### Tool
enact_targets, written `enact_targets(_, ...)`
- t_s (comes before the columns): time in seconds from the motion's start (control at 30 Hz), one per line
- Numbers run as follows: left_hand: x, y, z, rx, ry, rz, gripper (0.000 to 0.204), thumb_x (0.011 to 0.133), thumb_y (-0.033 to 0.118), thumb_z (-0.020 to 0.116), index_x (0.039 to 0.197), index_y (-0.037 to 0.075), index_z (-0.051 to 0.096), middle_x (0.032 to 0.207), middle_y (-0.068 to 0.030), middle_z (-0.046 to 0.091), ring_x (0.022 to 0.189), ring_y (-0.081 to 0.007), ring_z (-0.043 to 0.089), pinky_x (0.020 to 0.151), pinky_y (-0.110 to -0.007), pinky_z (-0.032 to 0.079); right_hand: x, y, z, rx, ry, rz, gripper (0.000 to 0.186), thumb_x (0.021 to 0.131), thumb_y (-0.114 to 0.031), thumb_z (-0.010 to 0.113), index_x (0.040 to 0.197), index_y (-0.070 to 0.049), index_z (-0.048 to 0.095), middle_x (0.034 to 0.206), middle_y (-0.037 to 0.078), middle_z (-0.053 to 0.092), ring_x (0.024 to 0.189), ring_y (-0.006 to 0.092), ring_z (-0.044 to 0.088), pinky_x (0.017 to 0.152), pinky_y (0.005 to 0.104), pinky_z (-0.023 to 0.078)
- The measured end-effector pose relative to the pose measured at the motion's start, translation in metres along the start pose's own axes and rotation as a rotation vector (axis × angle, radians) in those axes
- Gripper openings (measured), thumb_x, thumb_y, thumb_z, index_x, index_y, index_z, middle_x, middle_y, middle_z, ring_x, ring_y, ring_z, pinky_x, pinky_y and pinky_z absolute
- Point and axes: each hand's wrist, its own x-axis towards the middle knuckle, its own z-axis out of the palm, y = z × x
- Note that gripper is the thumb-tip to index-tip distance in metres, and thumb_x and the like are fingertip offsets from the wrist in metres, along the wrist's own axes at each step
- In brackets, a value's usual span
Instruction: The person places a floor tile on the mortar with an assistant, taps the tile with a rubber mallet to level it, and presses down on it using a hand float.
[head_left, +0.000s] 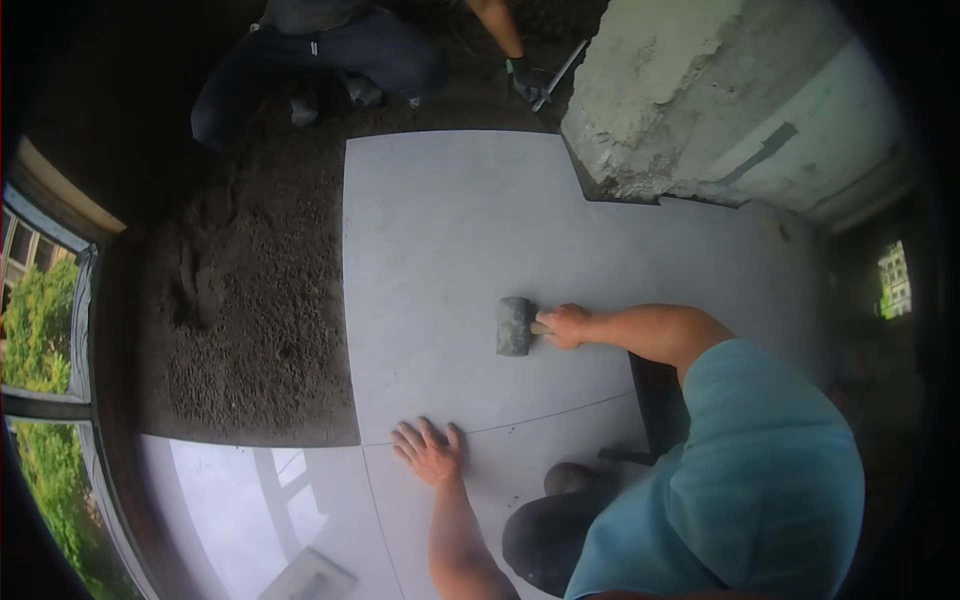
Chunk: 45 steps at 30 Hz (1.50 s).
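Note:
My right hand (568,326) is closed round the short handle of a grey rubber mallet (514,327). The mallet's head is over the middle of a large pale floor tile (450,230); whether it touches the surface I cannot tell. Flat on the tiles lies my left hand (430,452), its fingers spread across the joint between the large tile and a nearer pale tile (500,480). At the left, a glossy tile (230,500) reflects the window.
Rough dark mortar (260,340) lies left of the large tile. A broken concrete pillar (700,110) stands at the far right. Beyond the tile a co-worker (340,50) crouches, a gloved hand (524,80) by a straight metal tool (560,76). A window (85,330) borders the left.

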Motion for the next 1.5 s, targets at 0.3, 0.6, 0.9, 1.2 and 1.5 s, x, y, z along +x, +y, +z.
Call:
enact_targets(0.3, -0.002, 0.000, -0.010, 0.053, -0.042, 0.020, 0.060, 0.086, 0.044, 0.059, 0.134, 0.009, 0.055, 0.152, -0.0283, 0.033, 0.144, -0.0466, 0.022, 0.118, -0.056, 0.018, -0.045, 0.051, 0.052, 0.031, 0.344, 0.003, 0.024, 0.081, -0.005, 0.058, 0.105, -0.006, 0.056, 0.118, 0.015, 0.052, 0.119, 0.0327, 0.049, 0.098, 0.0451, 0.044)
enact_targets(0.6, -0.040, 0.067, -0.020, 0.186, -0.352, -0.104, 0.071, 0.091, 0.054, 0.051, 0.151, 0.018, 0.036, 0.158, -0.0299, 0.013, 0.147, -0.0475, 0.011, 0.118, -0.056, 0.014, -0.065, 0.080, 0.067, -0.044, 0.501, -0.004, 0.022, 0.088, -0.015, 0.054, 0.108, -0.010, 0.057, 0.116, 0.010, 0.055, 0.117, 0.0261, 0.051, 0.095, 0.0413, 0.040)
enact_targets(0.9, -0.028, 0.090, -0.060, -0.090, -0.367, 0.004, 0.053, 0.085, 0.036, 0.067, 0.133, 0.015, 0.056, 0.149, -0.0192, 0.042, 0.142, -0.0361, 0.034, 0.117, -0.048, 0.027, -0.038, 0.093, 0.075, -0.074, 0.574, -0.066, 0.022, 0.083, -0.009, 0.054, 0.105, -0.007, 0.053, 0.112, 0.015, 0.054, 0.110, 0.0325, 0.051, 0.094, 0.0445, 0.043)
enact_targets(1.2, -0.305, -0.079, -0.098, 0.028, 0.026, -0.948, 0.061, 0.083, 0.035, 0.067, 0.136, 0.011, 0.053, 0.147, -0.0201, 0.043, 0.140, -0.0324, 0.036, 0.117, -0.054, 0.022, -0.020, 0.138, 0.121, -0.127, 0.526, -0.219, 0.033, 0.080, -0.007, 0.065, 0.110, 0.001, 0.053, 0.120, 0.023, 0.055, 0.114, 0.0426, 0.053, 0.095, 0.0483, 0.045)
enact_targets(1.5, -0.184, -0.290, -0.172, -0.072, 0.373, -1.336, 0.082, 0.077, 0.049, 0.070, 0.134, -0.006, 0.050, 0.127, -0.0284, 0.059, 0.122, -0.0403, 0.055, 0.103, -0.043, 0.045, -0.099, -0.048, 0.124, 0.019, 0.058, -0.664, 0.026, 0.078, -0.024, 0.071, 0.097, -0.008, 0.062, 0.091, 0.018, 0.068, 0.085, 0.0411, 0.065, 0.076, 0.0495, 0.052)
